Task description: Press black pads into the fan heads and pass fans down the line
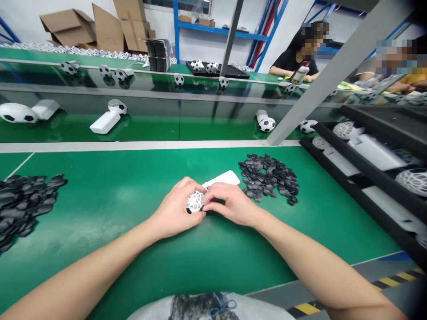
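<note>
White lattice ball [194, 201] sits in the left hand [176, 208] over the green worktop [160, 271]; the right hand [233, 203], fingertips pinched at the ball's edge, seems to hold a small black piece [201, 208], mostly hidden. Dark pieces [267, 177] lie heaped nearby.

A white, openwork ball [194, 201] of smooth plastic sits over the flat, smooth green table [187, 262], which has a glossy sheen. From it, at nine o'clock, thin black plastic-looking pieces [23, 200] appear matt; at eleven, brown cardboard boxes [73, 29], matt.
</note>
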The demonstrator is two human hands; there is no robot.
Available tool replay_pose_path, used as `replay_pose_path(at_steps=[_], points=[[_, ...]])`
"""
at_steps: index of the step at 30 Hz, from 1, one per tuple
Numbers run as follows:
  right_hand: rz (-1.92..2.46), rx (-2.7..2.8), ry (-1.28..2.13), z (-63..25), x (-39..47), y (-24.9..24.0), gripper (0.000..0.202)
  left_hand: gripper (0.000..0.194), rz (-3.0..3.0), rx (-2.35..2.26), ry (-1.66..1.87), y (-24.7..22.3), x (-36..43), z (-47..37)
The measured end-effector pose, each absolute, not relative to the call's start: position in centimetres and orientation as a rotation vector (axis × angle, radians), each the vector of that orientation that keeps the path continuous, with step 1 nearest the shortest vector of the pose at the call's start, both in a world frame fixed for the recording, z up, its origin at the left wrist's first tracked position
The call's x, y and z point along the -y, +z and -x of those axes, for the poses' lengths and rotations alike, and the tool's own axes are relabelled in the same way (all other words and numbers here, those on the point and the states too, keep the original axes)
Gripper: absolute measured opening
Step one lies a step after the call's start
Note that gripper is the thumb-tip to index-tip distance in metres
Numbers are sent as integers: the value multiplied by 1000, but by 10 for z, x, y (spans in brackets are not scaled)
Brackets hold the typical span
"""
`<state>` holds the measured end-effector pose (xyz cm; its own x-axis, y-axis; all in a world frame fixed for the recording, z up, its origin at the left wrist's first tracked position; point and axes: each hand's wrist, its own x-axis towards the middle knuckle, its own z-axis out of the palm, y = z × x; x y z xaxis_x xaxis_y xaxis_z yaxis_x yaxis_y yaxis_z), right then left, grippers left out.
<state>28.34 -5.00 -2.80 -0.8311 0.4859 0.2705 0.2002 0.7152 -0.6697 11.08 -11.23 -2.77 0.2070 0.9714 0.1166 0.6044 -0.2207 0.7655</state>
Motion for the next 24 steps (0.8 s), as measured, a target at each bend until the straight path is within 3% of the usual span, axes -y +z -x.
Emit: replay_pose_path(at_steps=[7,13,17,21,24], points=[[644,2495,852,-279,49,-29,7,26,-1933,-1508,865,-31,114,-113],[646,2285,1058,-278,43,-26,13,24,-1915,-1522,958,-28,103,-109],[789,2171,763,-290,27,-28,12,37,-1986,-1831,986,-21,39,-87],[987,2195,417,-310,7,-30,9,77,-2001,-2046,957,-29,-21,-60],[1326,2259,98,-323,-2,-27,18,77,-2013,-2168,852,-51,-29,-47]])
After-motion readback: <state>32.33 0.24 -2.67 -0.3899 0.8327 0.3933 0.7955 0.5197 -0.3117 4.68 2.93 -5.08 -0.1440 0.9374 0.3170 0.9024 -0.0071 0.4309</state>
